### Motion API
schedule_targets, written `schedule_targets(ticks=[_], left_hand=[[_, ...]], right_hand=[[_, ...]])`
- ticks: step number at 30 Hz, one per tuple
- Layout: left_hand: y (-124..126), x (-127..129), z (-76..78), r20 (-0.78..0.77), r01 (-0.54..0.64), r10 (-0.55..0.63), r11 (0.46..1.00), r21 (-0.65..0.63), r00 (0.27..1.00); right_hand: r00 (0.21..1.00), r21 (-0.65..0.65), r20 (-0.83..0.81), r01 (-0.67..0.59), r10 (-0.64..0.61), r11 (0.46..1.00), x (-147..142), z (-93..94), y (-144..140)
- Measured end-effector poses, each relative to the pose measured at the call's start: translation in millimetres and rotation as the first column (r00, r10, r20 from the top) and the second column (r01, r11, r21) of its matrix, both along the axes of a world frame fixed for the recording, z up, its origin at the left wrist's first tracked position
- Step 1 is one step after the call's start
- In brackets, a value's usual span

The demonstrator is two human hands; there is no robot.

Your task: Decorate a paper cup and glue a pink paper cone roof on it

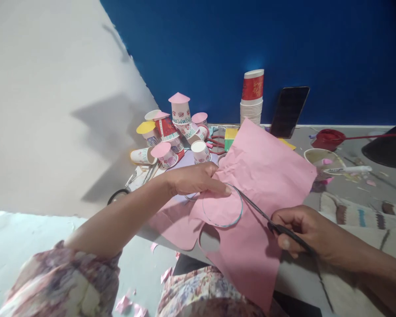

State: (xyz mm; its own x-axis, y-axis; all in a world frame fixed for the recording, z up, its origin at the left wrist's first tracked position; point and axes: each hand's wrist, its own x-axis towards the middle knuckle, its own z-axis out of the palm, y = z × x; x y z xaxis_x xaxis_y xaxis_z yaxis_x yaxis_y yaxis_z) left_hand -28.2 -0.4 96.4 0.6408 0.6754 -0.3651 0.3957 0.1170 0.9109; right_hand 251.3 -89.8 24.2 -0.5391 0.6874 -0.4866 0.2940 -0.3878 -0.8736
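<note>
Right hand [300, 231]: closed around the handles of a pair of dark, slim-bladed scissors [267, 218], whose blades run up and away from the knuckles toward the other hand and reach the edge of a circle drawn in blue ink [222, 210] on a crumpled sheet of pink paper [264, 176]. Whether the blades are parted or closed cannot be told.

Left hand [196, 179]: laid flat on the same sheet, fingers [218, 188] extended and pressing the paper just at the upper rim of the drawn circle, close to the scissor tips. It grips nothing; the palm is down and mostly open.

The pink sheet lies beneath and between both hands, draped toward the person's lap; a round hole [209, 237] already cut out of it sits just below the circle, nearer the body.

Beyond the left hand, a cluster of printed paper cups with pink and yellow paper caps [174, 127]. Beyond the scissor tips, a tall stack of white paper cups topped by a red one [251, 99], and beside it a dark phone leaning on the blue wall [289, 111]. Far beyond the right hand, a white marker pen [350, 169] lies across a shallow round bowl [312, 155].
</note>
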Motion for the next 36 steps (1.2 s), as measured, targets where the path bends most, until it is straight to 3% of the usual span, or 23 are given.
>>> schedule_targets(ticks=[1,6,13,23,36], left_hand=[[-1,-1,-1.3,0.014,0.007,-0.007,1.0,-0.025,1.0],[-13,0,-10.4,0.141,-0.173,0.18,0.983,-0.066,0.973],[-19,5,-19.6,0.154,-0.269,0.272,0.962,-0.037,0.95],[-22,11,-26.5,0.264,-0.27,0.329,0.933,-0.236,0.907],[-16,7,-30.7,0.171,-0.252,0.281,0.952,-0.176,0.944]], right_hand=[[1.0,0.011,0.006,0.011,-0.011,1.0,0,-0.7,1],[0.999,0.033,0.008,0.038,-0.038,0.999,-2,-2.9,4],[0.998,-0.021,0.036,0.054,-0.053,0.998,-3,-2.1,4],[1.0,-0.04,0.022,0.012,-0.011,0.999,1,-9.9,7],[0.998,-0.05,0.063,-0.002,0.005,0.999,-4,0.2,9]])
